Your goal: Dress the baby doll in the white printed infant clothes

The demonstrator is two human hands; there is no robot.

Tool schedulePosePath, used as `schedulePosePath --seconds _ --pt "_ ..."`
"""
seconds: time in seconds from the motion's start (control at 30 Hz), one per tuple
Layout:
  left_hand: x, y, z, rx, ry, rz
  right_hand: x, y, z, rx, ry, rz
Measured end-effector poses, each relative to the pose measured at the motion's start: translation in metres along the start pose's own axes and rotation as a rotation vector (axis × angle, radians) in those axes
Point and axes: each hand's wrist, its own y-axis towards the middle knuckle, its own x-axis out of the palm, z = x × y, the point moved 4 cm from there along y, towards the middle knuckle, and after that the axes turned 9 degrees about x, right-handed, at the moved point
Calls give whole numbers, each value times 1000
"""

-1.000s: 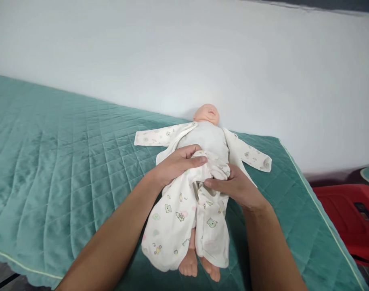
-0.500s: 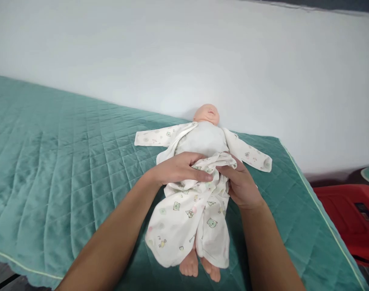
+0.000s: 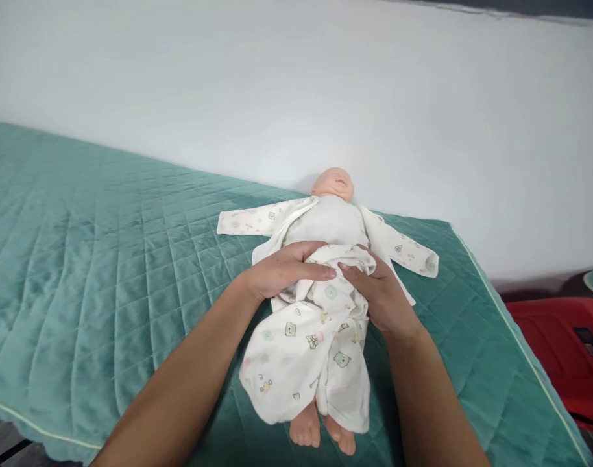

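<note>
A baby doll lies on its back, feet toward me. Its white printed jacket is spread open with both sleeves stretched outward, baring the pale torso. White baby pants with animal prints cover the legs, and the toes stick out below the hems. My left hand is closed on the bunched waist of the pants from the left, thumb on top. On the other side my right hand grips the same waistband, its thumb near the left one. The fingers beneath the cloth are hidden.
A green quilted cover lies under the doll, its piped edge running down the right. The white wall rises right behind the doll's head. A red plastic chair or stool stands beyond the right edge.
My right thumb has shifted left and down over the waistband, closer to my left thumb. The bunched waist cloth is gathered differently, and the left pant leg has moved slightly right.
</note>
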Motion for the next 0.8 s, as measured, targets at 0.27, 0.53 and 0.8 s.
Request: schedulePosePath --seconds 0.27,0.53,0.8 --pt "2 -1 6 -31 99 -5 -1 0 1 -23 30 5" --pt "2 -4 7 -117 270 -163 -7 3 3 -23 115 -7" --pt "1 -4 2 -81 129 -74 -6 3 4 0 107 -9"
